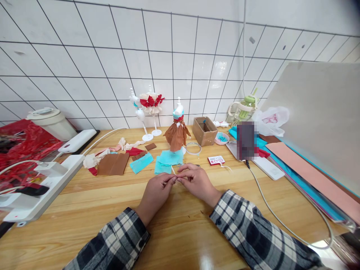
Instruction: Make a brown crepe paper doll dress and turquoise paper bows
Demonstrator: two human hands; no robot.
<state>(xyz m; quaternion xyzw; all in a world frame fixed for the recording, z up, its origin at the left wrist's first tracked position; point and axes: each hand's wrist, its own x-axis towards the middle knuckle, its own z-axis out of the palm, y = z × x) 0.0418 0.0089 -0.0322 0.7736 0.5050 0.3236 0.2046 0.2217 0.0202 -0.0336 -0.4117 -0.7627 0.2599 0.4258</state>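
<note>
My left hand (157, 189) and my right hand (197, 182) meet fingertip to fingertip low over the wooden table (174, 232). Together they pinch a thin white strip (173, 173) that pokes up between them. Just beyond the fingers lie teal paper squares (168, 159). Further back stands a small mannequin in a brown paper dress (177, 133). Both sleeves are black-and-white plaid.
Brown paper (114, 164) and paper scraps lie at left, beside a white power strip (42, 183). A second white mannequin with red bows (150, 108), a small cardboard box (204, 131), a tape ring (193, 148), a standing phone (246, 140) and stacked coloured sheets (309, 180) fill the back and right.
</note>
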